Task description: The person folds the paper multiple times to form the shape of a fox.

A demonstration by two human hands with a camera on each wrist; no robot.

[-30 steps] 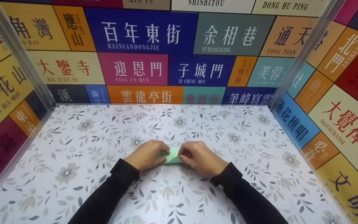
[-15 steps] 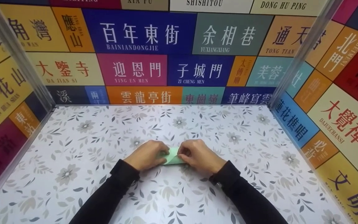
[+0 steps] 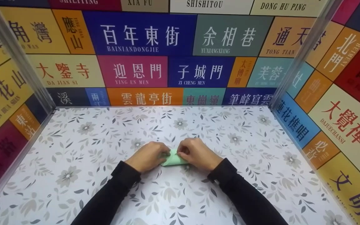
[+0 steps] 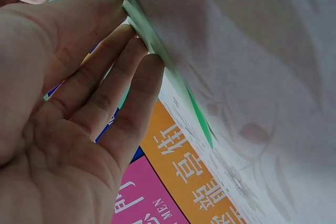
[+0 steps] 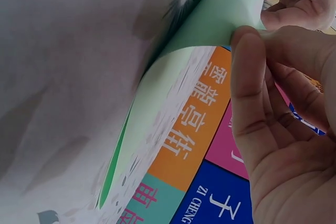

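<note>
A sheet of light green paper (image 3: 172,160) lies between my hands on the table, one side lifted into a curved, partly folded shape. My right hand (image 3: 198,155) pinches the raised edge between thumb and forefinger, plain in the right wrist view, where the paper (image 5: 218,17) curls up off the surface. At the other end, my left hand (image 3: 150,157) holds the paper with thumb and fingers. In the left wrist view its fingertips (image 4: 154,64) touch the paper's edge (image 4: 170,69). The paper's far end is partly hidden behind the hands.
The table (image 3: 105,193) has a white cover printed with grey leaves and flowers. Colourful panels with place names (image 3: 139,32) form walls at the back and both sides. Clear corner strips (image 3: 305,53) join the panels.
My right hand has shifted slightly left and away from me, pulling the lifted paper edge over with it, so the raised fold looks more curled. The left hand has stayed nearly still.
</note>
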